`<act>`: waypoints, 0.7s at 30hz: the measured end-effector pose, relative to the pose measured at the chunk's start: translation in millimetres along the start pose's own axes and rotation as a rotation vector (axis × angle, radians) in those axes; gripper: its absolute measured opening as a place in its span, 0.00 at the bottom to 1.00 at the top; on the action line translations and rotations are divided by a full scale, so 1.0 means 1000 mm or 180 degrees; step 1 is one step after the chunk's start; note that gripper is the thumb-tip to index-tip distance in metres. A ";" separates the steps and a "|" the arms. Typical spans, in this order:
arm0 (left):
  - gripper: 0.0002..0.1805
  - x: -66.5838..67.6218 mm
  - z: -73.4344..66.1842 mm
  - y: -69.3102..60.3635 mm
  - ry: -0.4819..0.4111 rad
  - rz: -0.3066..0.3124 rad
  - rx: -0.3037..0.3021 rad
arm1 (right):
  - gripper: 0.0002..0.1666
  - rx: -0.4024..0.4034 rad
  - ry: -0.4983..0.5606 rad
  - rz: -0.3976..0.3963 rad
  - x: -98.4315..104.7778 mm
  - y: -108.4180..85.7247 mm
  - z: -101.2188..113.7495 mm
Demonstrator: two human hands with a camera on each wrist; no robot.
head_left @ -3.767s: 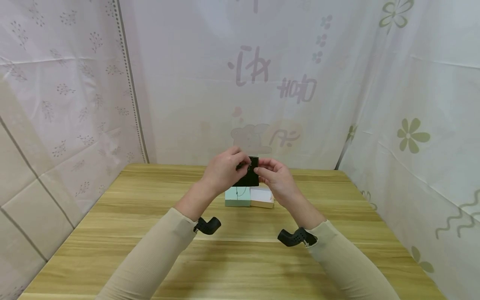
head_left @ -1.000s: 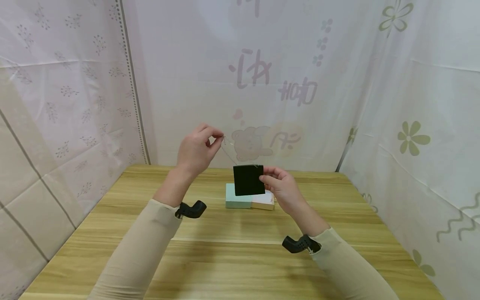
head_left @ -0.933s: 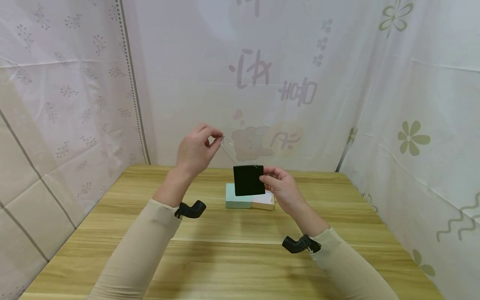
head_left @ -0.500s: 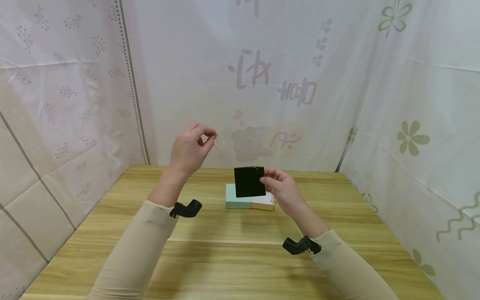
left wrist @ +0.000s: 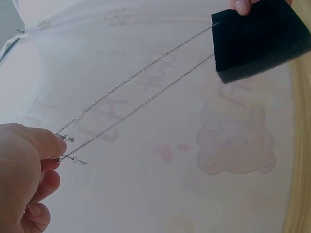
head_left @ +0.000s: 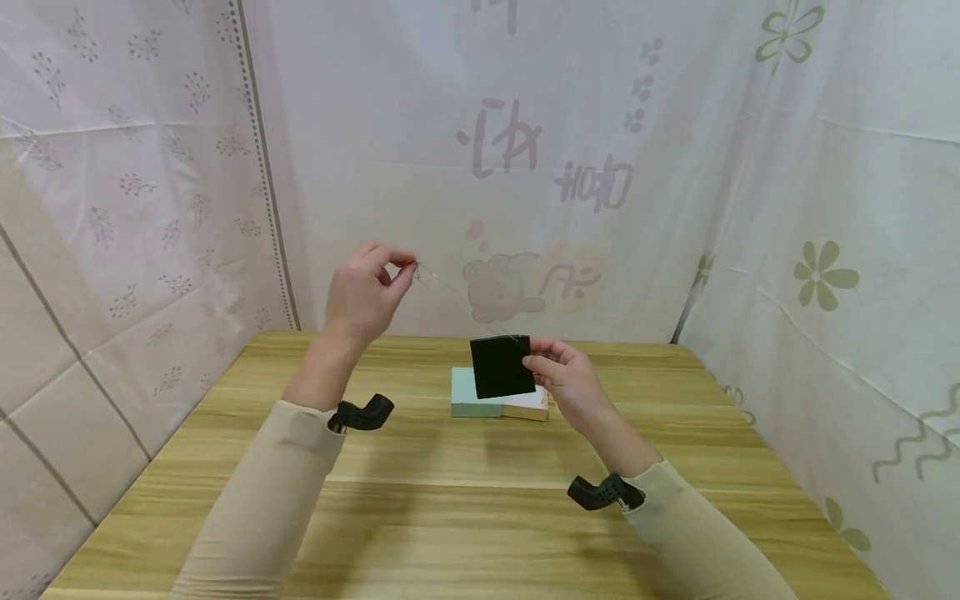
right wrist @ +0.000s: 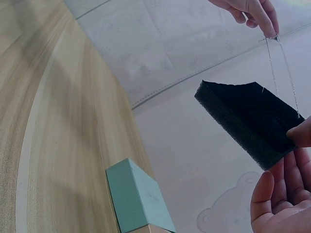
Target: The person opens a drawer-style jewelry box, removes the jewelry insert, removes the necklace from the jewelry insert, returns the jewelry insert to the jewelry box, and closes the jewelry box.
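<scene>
Between thumb and forefinger my left hand (head_left: 363, 287) pinches the clasp ends of a thin silver necklace (left wrist: 141, 104). Its two chain strands run taut to the edge of a square black foam pad (head_left: 502, 367). My right hand (head_left: 570, 379) grips this pad by its right edge, thumb on the near face, holding it above the table. In the left wrist view small end pieces of the chain dangle by the left fingertips. Any pendant is out of sight. Below and behind the pad sits a small mint-green box (head_left: 476, 406), partly covered by it in the head view.
Against the green box stands an open box part with an orange side (head_left: 527, 412) and white inside. Both rest on the wood-grain table (head_left: 465, 533). Printed curtains (head_left: 390, 167) enclose the back and sides.
From working together at the pad, my left hand has drawn away to the upper left, pulling the chain out straight. The right hand keeps its hold; the pad tilts slightly.
</scene>
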State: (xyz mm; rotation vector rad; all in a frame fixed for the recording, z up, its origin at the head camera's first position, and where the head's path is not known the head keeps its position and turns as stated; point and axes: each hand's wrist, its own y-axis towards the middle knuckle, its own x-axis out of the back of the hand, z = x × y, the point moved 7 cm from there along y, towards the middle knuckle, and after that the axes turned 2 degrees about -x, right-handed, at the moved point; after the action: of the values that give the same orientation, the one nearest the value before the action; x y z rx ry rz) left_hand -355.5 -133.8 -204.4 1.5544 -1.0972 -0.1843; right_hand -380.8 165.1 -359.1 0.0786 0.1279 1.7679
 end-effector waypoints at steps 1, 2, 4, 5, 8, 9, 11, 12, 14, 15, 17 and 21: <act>0.06 0.001 0.001 0.000 0.0004 -0.0004 0.0010 | 0.09 -0.0002 0.0004 0.0005 0.000 0.000 0.000; 0.06 0.001 0.001 0.000 0.0004 -0.0010 0.0016 | 0.09 -0.0008 0.0019 0.0000 0.000 0.000 -0.001; 0.06 0.002 0.002 0.000 -0.0002 -0.0015 0.0034 | 0.09 -0.0020 0.0019 0.0003 0.000 -0.001 -0.001; 0.06 0.002 0.002 0.000 0.0002 -0.0012 0.0037 | 0.09 -0.0022 0.0017 0.0007 0.000 -0.001 -0.001; 0.06 0.003 0.003 0.000 0.0013 -0.0012 0.0050 | 0.10 -0.0034 0.0006 -0.0009 0.000 -0.002 -0.001; 0.06 0.004 0.003 0.000 0.0013 -0.0014 0.0058 | 0.10 -0.0032 0.0005 -0.0002 -0.001 -0.002 0.000; 0.06 0.004 0.004 0.000 0.0023 -0.0013 0.0074 | 0.10 -0.0026 0.0018 0.0000 -0.001 -0.002 0.000; 0.06 0.004 0.005 0.000 0.0028 -0.0013 0.0083 | 0.10 -0.0025 0.0028 0.0002 -0.001 -0.001 0.000; 0.06 0.004 0.005 0.000 0.0034 -0.0012 0.0093 | 0.10 -0.0017 0.0031 0.0010 -0.001 -0.001 0.000; 0.06 0.004 0.006 0.000 0.0029 -0.0017 0.0097 | 0.10 -0.0012 0.0027 0.0014 -0.001 -0.001 0.000; 0.06 0.005 0.005 0.001 0.0025 -0.0030 0.0097 | 0.10 -0.0013 0.0033 0.0005 -0.001 -0.001 0.000; 0.06 0.008 0.006 0.001 0.0029 -0.0108 0.0115 | 0.10 -0.0011 0.0007 0.0011 0.000 -0.001 -0.001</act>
State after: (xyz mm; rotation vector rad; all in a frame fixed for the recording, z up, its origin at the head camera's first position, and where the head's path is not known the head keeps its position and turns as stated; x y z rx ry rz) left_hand -355.3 -143.6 -201.3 1.6053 -1.0729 -0.1811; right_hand -380.2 165.0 -359.8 0.0745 0.1264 1.7717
